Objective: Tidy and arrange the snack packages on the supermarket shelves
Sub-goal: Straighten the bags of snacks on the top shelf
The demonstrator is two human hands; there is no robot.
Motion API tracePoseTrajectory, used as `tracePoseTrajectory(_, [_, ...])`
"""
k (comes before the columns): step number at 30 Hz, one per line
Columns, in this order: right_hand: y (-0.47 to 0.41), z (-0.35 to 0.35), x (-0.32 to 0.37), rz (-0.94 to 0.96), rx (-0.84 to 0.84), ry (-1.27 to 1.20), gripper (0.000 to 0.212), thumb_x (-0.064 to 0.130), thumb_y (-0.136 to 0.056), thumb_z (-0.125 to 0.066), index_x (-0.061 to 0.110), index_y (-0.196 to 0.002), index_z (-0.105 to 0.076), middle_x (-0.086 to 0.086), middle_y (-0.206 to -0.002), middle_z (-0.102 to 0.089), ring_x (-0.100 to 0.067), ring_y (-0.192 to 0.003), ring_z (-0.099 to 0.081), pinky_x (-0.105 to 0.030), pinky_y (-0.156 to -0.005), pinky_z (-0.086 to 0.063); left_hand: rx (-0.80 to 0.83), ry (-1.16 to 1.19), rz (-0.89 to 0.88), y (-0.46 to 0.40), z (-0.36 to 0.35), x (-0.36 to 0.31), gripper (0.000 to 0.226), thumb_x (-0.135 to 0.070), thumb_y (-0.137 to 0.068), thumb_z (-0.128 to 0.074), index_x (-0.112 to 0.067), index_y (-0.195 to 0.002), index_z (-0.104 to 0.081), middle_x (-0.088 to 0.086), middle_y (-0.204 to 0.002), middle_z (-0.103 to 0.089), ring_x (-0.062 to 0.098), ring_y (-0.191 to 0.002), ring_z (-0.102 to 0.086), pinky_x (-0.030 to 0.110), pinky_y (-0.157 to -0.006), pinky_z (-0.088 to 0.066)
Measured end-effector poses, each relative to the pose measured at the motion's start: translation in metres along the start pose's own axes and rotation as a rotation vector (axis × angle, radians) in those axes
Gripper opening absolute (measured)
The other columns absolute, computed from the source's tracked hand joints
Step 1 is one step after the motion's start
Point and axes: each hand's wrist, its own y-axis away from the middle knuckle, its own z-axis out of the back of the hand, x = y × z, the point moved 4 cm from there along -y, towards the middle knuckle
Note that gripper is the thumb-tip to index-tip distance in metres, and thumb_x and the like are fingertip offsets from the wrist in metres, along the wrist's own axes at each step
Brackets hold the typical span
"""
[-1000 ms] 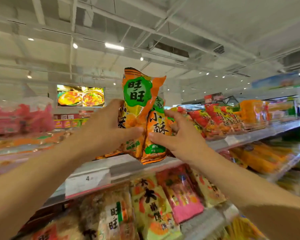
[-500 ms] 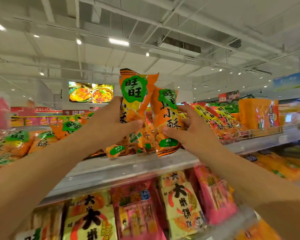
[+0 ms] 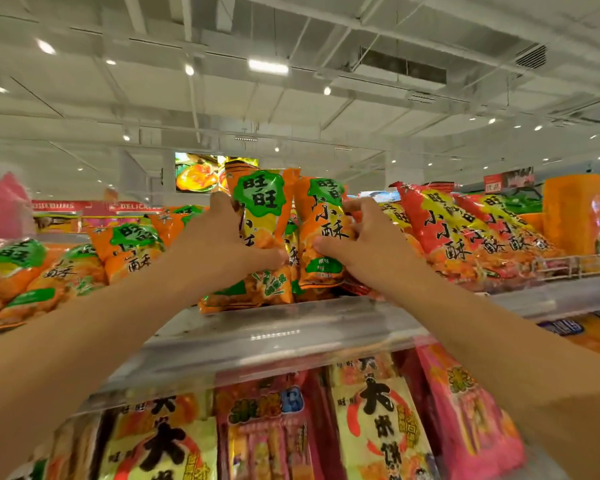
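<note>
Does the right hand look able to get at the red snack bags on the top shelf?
Probably yes: the red snack bags lie just beside the right hand, nothing between, though it grips an orange bag.

Orange snack bags (image 3: pixel 321 230): thin plastic film, glossy, crinkled, glare patches on the creases. Red snack bags (image 3: pixel 440 230) to the right: same shiny film, yellow print catching light. Top shelf (image 3: pixel 291 327): pale, smooth deck with a clear glossy plastic strip along the front edge, light streaks reflecting in it. Rail (image 3: pixel 568 263) at the right end: thin metal wire, dull sheen. Lower packs (image 3: pixel 378 417): glossy plastic wrap, smoother and flatter. Pink pack (image 3: pixel 465 410): glossy film too. Ceiling (image 3: pixel 326 46): matt white painted panels and beams.
</note>
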Motion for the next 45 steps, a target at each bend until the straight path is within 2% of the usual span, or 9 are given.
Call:
tracePoseTrajectory(5, [-0.002, -0.003, -0.009, 0.037, 0.116, -0.035, 0.065, 0.044, -0.077, -0.075, 0.026, -0.125, -0.036, 0.010, -0.107, -0.060, -0.011, -0.096, -0.061, -0.039, -0.088, -0.052, 0.030, -0.137, 0.113, 0.010, -0.015, -0.012, 0.117, -0.063, -0.065, -0.077, -0.010, -0.147, -0.013, 0.010, -0.129, -0.055, 0.022, -0.098, -0.054, 0.030, -0.072, -0.040])
tracePoseTrajectory(8, [0.001, 0.005, -0.015, 0.059, 0.228, 0.107, 0.073, 0.052, -0.074, -0.074, 0.025, -0.128, -0.033, 0.007, -0.102, -0.058, -0.011, -0.086, -0.060, -0.031, -0.069, -0.049, 0.015, -0.162, 0.137, 0.020, -0.018, -0.017, 0.118, -0.067, -0.067, -0.071, -0.015, -0.150, -0.006, 0.012, -0.142, -0.047, 0.023, -0.106, -0.051, 0.027, -0.075, -0.040])
tracePoseTrajectory(12, [0.020, 0.009, -0.016, 0.183, 0.256, 0.253, 0.067, 0.051, -0.083, -0.063, 0.027, -0.136, -0.029, 0.008, -0.077, -0.058, -0.002, -0.056, -0.056, -0.017, -0.044, -0.038, -0.156, -0.127, 0.023, 0.046, -0.018, -0.020, 0.100, -0.076, -0.070, -0.056, -0.036, -0.146, -0.004, 0.001, -0.156, -0.019, 0.023, -0.134, -0.034, 0.039, -0.105, -0.031])
tracePoseTrajectory(17, [0.037, 0.010, -0.010, 0.320, 0.149, 0.210, 0.061, 0.041, -0.093, -0.056, 0.031, -0.146, -0.026, -0.002, -0.133, -0.049, -0.009, -0.089, -0.053, -0.021, -0.075, -0.038, -0.135, -0.254, -0.006, 0.059, -0.019, -0.024, 0.073, -0.056, -0.088, -0.051, -0.034, -0.147, -0.015, 0.005, -0.152, -0.032, 0.029, -0.131, -0.043, 0.043, -0.102, -0.037])
tracePoseTrajectory(22, [0.047, 0.008, -0.008, 0.401, 0.078, 0.267, 0.045, 0.032, -0.098, -0.050, 0.024, -0.142, -0.042, -0.004, -0.136, -0.048, -0.024, -0.107, -0.058, -0.040, -0.083, -0.053, -0.055, -0.361, 0.047, 0.057, -0.024, -0.022, 0.077, -0.066, -0.088, -0.043, -0.034, -0.152, -0.013, 0.006, -0.155, -0.029, 0.029, -0.134, -0.040, 0.047, -0.103, -0.041])
tracePoseTrajectory(31, [0.046, -0.001, -0.013, 0.371, 0.078, 0.336, 0.045, 0.031, -0.099, -0.047, 0.021, -0.142, -0.044, -0.014, -0.142, -0.046, -0.033, -0.123, -0.050, -0.041, -0.090, -0.049, -0.100, -0.421, 0.006, 0.061, -0.031, -0.018, 0.082, -0.072, -0.088, -0.027, -0.033, -0.153, 0.005, 0.009, -0.155, -0.022, 0.032, -0.133, -0.040, 0.045, -0.095, -0.044])
tracePoseTrajectory(36, [0.071, -0.002, -0.002, 0.602, -0.079, 0.286, 0.042, 0.018, -0.091, -0.058, 0.007, -0.131, -0.057, -0.021, -0.146, -0.042, -0.040, -0.137, -0.035, -0.055, -0.111, -0.027, -0.255, -0.445, -0.171, 0.099, -0.007, 0.000, 0.069, -0.059, -0.096, -0.016, -0.027, -0.155, -0.002, 0.002, -0.159, -0.012, 0.018, -0.143, -0.015, 0.035, -0.112, -0.015])
tracePoseTrajectory(42, [0.135, -0.069, 0.068, 0.894, 0.151, 0.039, 0.046, 0.022, -0.089, -0.056, 0.010, -0.133, -0.055, -0.010, -0.150, -0.040, -0.027, -0.144, -0.026, -0.047, -0.117, -0.022, -0.045, -0.816, 0.082, 0.183, 0.057, 0.084, 0.062, -0.060, -0.093, 0.001, -0.039, -0.151, 0.005, -0.008, -0.161, 0.014, 0.010, -0.147, 0.014, 0.035, -0.117, 0.007])
tracePoseTrajectory(45, [0.154, -0.111, 0.123, 0.928, 0.251, -0.022, 0.049, 0.025, -0.089, -0.056, 0.011, -0.136, -0.053, -0.010, -0.149, -0.041, -0.026, -0.142, -0.030, -0.042, -0.116, -0.023, 0.054, -0.877, 0.185, 0.218, 0.103, 0.107, 0.060, -0.060, -0.096, -0.001, -0.042, -0.152, -0.012, -0.012, -0.162, 0.002, 0.010, -0.148, -0.004, 0.034, -0.118, -0.005])
